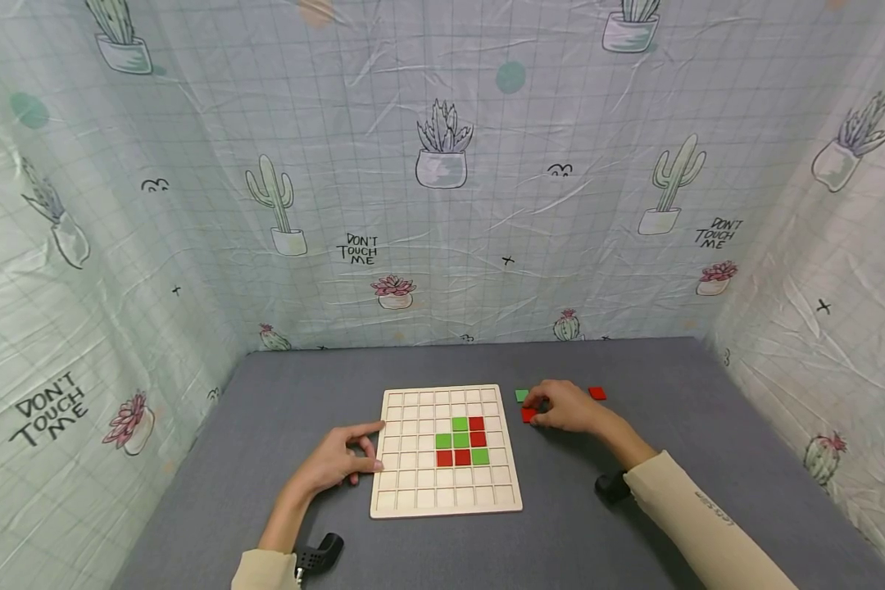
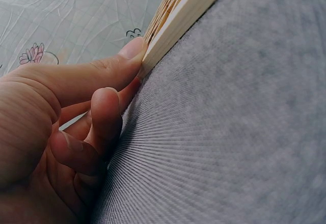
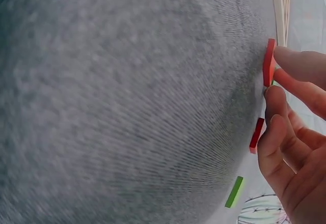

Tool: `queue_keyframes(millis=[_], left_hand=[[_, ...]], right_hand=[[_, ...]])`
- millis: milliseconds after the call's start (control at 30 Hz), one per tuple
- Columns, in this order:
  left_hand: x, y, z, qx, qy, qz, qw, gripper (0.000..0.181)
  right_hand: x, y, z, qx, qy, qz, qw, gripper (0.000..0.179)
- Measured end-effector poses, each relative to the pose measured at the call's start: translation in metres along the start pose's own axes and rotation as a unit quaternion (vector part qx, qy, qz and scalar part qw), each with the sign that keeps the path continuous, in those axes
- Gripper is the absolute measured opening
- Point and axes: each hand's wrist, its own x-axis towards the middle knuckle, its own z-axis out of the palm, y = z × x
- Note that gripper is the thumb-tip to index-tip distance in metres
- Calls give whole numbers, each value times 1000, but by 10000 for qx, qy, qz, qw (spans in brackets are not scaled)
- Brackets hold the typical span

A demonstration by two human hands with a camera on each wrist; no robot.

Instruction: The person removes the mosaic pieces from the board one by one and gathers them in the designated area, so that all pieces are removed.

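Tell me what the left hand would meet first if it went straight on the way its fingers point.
The left hand would first meet the near side edge of the wooden grid board; its thumb already appears to touch that edge, so there seems to be little or no gap.

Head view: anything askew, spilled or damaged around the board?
Nothing stands out as spilled or damaged. The board lies flat, and its eight tiles sit squarely in cells. The one irregularity: their three-by-three block lacks its far-left corner. Loose tiles lie on the table beside it.
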Motion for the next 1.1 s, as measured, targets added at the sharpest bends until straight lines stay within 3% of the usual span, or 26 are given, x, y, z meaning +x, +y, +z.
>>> queue_keyframes(millis=[533,1100], left_hand=[[-1,0,0,30,40,30,10000,76],[0,0,1,-32,30,4,10000,75]], right_hand=[[10,-5,-3,-210,191,-156,9995,22],[33,-46,8,-102,-13,-518,9986,20]])
